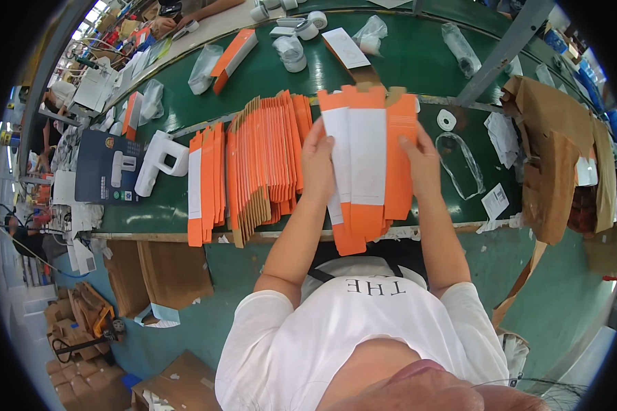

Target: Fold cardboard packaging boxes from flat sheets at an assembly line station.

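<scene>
head view, the only one. left hand (318, 161) gripping the left side of a loose fan of flat cartons (367, 157), orange and white; thumb on the front face, fingers out of sight behind. right hand (422, 161) closed on the opposite side the same way, thumb lying over an orange panel. the fan stands roughly lengthwise in front of the person's chest, above the near edge of the green desk (144, 218). how many pieces are in it is hard to judge, as they overlap; nor can i tell whether the lower ends touch the desk edge.

gripping from both sides probably stops the slippery-looking sheets from sliding apart, and thumbs in front would let the edges be pressed level.

just left of the left hand: a long row of flat cartons (267, 157), packed face to face, and a smaller bundle (206, 181) beside it. leaning them close together seems to save room and keep them within easy reach.

further left, a white handled device (162, 162) next to a dark blue box (107, 168). right of the right hand, a white ring-shaped part (446, 120) and a clear plastic loop (461, 166), both apart from the cartons. beyond, bagged white parts (291, 53) and an orange-and-white box (234, 59) on the far green surface.
</scene>
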Tool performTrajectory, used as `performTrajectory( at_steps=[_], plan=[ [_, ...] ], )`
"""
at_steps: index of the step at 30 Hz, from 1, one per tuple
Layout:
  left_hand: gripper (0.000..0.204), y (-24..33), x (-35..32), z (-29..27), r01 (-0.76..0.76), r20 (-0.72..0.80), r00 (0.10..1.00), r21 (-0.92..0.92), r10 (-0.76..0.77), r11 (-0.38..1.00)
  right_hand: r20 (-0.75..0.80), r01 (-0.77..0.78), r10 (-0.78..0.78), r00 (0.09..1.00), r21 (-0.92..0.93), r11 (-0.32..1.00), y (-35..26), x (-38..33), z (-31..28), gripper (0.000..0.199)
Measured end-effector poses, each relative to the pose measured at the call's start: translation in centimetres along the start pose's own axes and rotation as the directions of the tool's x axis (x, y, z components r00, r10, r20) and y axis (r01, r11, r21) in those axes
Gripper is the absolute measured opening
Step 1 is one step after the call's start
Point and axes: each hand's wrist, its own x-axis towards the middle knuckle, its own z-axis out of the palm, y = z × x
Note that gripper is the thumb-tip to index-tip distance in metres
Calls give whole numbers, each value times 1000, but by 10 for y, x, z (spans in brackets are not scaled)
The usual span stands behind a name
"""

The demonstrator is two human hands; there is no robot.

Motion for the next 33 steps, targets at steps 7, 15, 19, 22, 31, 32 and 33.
performTrajectory(
  at_steps=[7, 15, 19, 22, 31, 32, 33],
  plan=[
    [68, 39, -21, 14, -525, 337, 845, 369, 416, 767, 74, -63, 47, 996, 240, 969, -55, -18, -20, 31],
    [41, 79, -61, 84, -635, 745, 597, 212, 298, 743, 273, 465, -455, 848, 30, 885, -127, -36, -8, 52],
    [45, 73, -56, 91, -833, 803, 394, 107, 447, 542, 242, 310, -322, 915, 85, 947, -131, -40, -2, 65],
    [61, 67, -61, 91, -756, 824, 429, 102, 371, 647, 349, 368, -397, 849, 151, 918, -130, -45, -5, 78],
    [57, 76, -68, 103, -474, 456, 784, 3, 421, 881, 414, 390, -479, 774, 285, 876, -119, -62, 12, 71],
    [57, 70, -69, 108, -476, 452, 785, 5, 423, 879, 299, 457, -497, 814, 198, 867, -120, -64, 17, 67],
    [55, 63, -69, 113, -614, 414, 716, -9, 562, 789, 233, 443, -478, 847, 186, 877, -118, -64, 19, 61]
  ],
)
